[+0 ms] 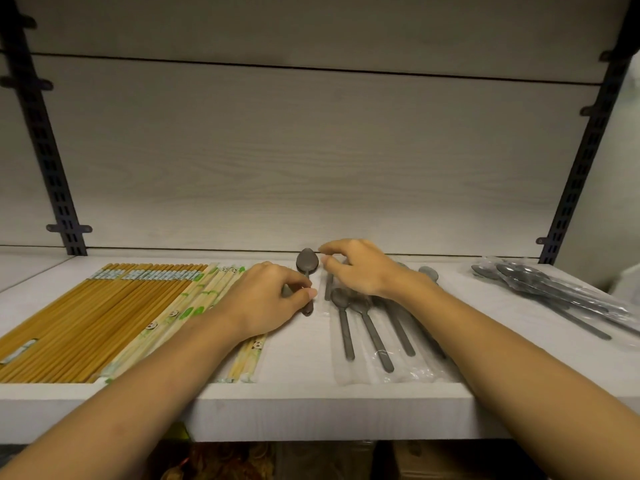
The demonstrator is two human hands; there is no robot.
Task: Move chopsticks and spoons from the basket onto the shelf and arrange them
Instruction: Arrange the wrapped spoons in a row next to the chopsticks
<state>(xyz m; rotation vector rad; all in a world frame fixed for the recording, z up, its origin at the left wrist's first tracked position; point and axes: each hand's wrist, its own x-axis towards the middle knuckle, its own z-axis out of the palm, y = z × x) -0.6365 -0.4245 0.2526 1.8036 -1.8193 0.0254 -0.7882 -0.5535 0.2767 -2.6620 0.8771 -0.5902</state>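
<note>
Pale shelf board [311,403]: matt wood-grain laminate. Dark slotted wall rails [52,161]: matt metal. Brown chopsticks [86,317] at 9 o'clock: smooth wood or bamboo. Panda-print chopstick sleeves [194,306]: glossy wrap. Grey spoons [367,327]: matt metal, clear crinkly plastic sleeves. Bagged spoons [554,292] at 3 o'clock: shinier.

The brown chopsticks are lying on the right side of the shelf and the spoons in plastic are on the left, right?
Not quite. The head view shows it the other way round: the brown chopsticks lie on the left side of the shelf, and the spoons in plastic are on the right.
</note>
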